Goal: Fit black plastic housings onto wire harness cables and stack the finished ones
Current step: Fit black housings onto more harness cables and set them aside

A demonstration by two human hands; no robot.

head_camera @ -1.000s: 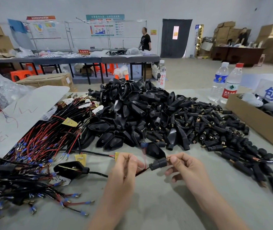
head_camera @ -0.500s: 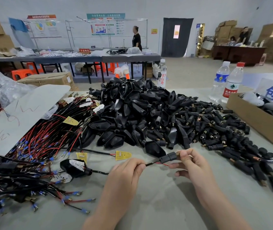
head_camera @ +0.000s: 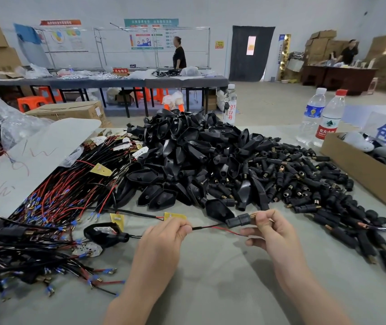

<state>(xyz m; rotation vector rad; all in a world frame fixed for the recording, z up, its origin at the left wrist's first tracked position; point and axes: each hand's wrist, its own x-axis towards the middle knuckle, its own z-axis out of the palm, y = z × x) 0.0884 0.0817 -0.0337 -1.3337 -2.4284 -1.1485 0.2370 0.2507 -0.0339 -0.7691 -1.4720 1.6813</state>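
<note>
At the near edge of the grey counter [head_camera: 210,289], the person's two hands hold one cable [head_camera: 207,228] stretched between them, a little above the surface. The left hand [head_camera: 163,233] has its grip pinched on the black cable, thumb and forefinger closed round it just where the thin red and black wires come out. The right hand [head_camera: 273,228] has its grip pinched on the brass threaded end [head_camera: 253,216] of a small ribbed black housing [head_camera: 237,219]. That housing sits on the wires, clear of the counter, just in front of the big heap. A loose red wire runs below it toward the right palm.

Left of the left hand, a cable leads to a larger teardrop-shaped housing [head_camera: 104,233] lying on the counter. Beside it lies a tangle of red and black wires [head_camera: 65,193] with blue-sleeved ends. Behind the hands rises the heap of black housings [head_camera: 187,160], and smaller black plugs [head_camera: 304,181] with brass tips spread out to its right. A cardboard box [head_camera: 363,177] stands at the right edge, with two water bottles [head_camera: 312,113] just behind it.
</note>
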